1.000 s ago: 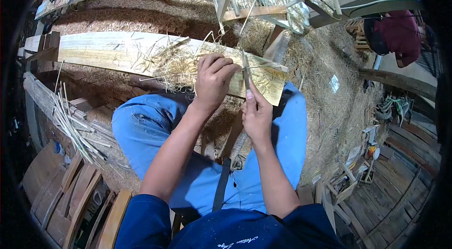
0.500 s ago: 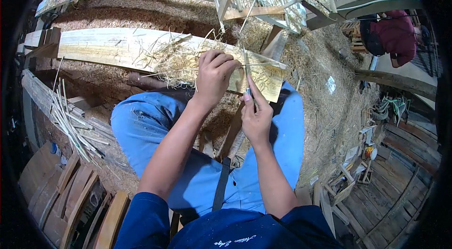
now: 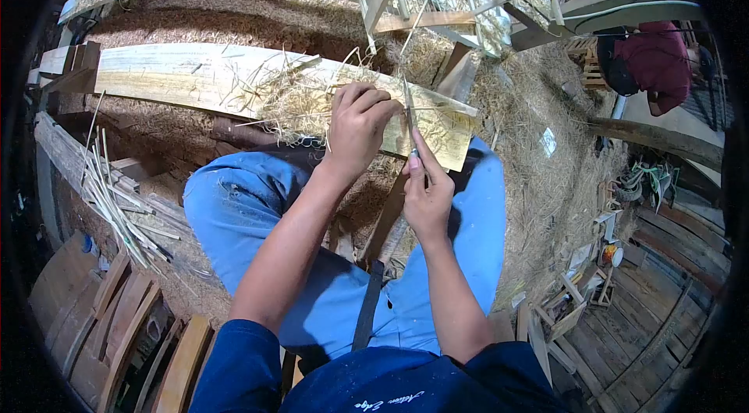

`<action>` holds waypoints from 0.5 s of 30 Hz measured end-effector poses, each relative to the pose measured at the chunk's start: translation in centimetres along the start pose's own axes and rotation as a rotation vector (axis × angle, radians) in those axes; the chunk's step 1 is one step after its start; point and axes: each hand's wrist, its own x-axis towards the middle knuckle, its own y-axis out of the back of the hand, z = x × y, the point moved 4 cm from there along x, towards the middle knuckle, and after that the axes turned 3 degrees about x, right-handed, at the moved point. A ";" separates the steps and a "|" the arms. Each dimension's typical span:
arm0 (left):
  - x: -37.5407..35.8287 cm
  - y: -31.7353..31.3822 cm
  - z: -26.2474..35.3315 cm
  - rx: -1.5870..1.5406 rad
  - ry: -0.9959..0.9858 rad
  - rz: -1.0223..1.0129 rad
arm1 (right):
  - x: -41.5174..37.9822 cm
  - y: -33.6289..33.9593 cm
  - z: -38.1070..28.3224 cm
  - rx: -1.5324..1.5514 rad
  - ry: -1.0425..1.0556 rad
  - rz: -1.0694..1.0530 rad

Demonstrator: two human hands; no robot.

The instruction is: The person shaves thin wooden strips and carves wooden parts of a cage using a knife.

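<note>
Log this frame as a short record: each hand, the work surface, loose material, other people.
Left hand: pinches a thin strip
Right hand: grips a knife, its blade crossing the strip
Work surface: pale wooden board
Loose material: shavings on the board; thin sticks at picture left
Other people: person in dark red top, upper right

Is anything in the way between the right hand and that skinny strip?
Only the knife that the right hand holds, crossing the strip over the board. Nothing else visible stands between them.
</note>
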 end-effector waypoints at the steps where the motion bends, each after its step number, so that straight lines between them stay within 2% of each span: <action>1: 0.0 0.0 0.0 0.004 -0.004 0.006 | 0.0 0.0 -0.1 -0.006 -0.002 0.001; 5: 0.1 0.1 0.0 -0.005 0.000 0.000 | 0.1 -0.1 -0.2 -0.036 0.008 -0.001; 8: 0.2 0.4 0.1 -0.004 -0.012 0.006 | 0.3 -0.3 -0.6 -0.084 0.107 0.023; 11: 0.2 0.7 0.1 0.001 -0.014 0.003 | 0.3 0.0 -1.8 -0.257 0.099 0.013; 15: 0.4 0.8 0.1 0.010 -0.019 0.024 | -0.1 -0.9 -2.2 -0.375 0.200 -0.006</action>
